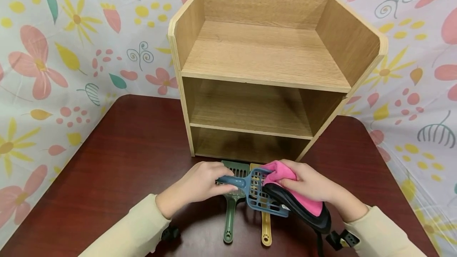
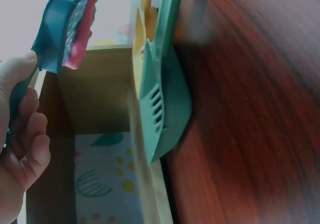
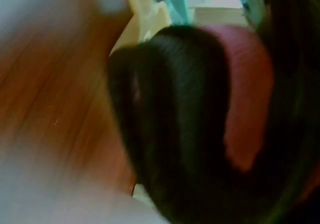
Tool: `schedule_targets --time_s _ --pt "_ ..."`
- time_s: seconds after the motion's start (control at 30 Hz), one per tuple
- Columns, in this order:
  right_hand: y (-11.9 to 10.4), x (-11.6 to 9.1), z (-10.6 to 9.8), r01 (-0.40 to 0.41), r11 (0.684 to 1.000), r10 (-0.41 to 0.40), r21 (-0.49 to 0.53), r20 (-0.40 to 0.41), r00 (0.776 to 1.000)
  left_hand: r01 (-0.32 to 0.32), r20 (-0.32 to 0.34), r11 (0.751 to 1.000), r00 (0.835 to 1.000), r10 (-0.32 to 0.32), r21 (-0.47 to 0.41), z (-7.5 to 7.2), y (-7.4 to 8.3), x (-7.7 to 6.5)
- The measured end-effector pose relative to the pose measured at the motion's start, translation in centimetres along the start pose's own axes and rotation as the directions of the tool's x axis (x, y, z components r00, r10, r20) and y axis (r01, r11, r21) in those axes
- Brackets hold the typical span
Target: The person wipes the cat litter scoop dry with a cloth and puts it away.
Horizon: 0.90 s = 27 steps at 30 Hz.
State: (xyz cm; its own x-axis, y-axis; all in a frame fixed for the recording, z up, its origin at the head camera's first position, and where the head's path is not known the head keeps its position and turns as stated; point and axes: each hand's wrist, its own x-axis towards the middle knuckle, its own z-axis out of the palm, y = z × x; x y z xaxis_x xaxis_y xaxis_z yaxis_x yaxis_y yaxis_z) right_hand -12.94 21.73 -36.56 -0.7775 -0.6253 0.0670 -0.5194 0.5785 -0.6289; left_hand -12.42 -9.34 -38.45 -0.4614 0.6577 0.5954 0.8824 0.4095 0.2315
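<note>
Pinched round the blue scoop's handle, the left grip (image 1: 200, 181) holds the blue scoop (image 1: 245, 185) in the air; I have the right grip (image 1: 307, 179) clutching a pink-and-black cloth (image 1: 308, 202) against its slotted head. Below, I see a yellow scoop (image 1: 265, 225) and a green scoop (image 1: 230, 213) side by side on the dark red worktop (image 1: 107, 169), heads toward the wooden shelf (image 1: 264, 52). Behind stands a flowered sheet (image 1: 39, 62).

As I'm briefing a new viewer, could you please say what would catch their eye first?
Likely the pink-and-black item, held in the right hand against the blue scoop in the left hand. Behind them stands the wooden shelf; the green scoop and yellow scoop lie before it.
</note>
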Motion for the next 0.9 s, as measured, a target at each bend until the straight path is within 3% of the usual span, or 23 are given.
schedule_targets --time_s 0.2,0.33,0.47,0.7,0.9 --pt "-0.6 0.5 0.0 -0.008 0.999 0.006 0.041 0.040 0.999 -0.016 -0.015 0.999 1.000 0.015 -0.051 0.6 0.0 0.6" --pt "-1.1 1.3 0.3 0.027 0.993 -0.039 0.111 0.104 0.994 -0.034 0.030 0.998 0.999 0.036 -0.061 1.0 0.4 1.1" --pt "-1.5 2.1 0.5 0.091 0.986 -0.108 0.138 0.116 0.987 -0.027 0.078 0.998 0.996 0.031 -0.049 1.1 0.6 1.5" --pt "-1.3 2.4 0.8 0.131 0.990 -0.136 0.055 0.080 0.988 0.000 0.104 1.000 0.995 0.002 -0.018 0.9 0.4 1.4" --pt "-0.5 2.1 0.4 0.067 0.997 -0.066 -0.038 0.027 0.997 -0.005 0.089 1.000 0.996 0.003 0.018 1.0 0.0 0.9"
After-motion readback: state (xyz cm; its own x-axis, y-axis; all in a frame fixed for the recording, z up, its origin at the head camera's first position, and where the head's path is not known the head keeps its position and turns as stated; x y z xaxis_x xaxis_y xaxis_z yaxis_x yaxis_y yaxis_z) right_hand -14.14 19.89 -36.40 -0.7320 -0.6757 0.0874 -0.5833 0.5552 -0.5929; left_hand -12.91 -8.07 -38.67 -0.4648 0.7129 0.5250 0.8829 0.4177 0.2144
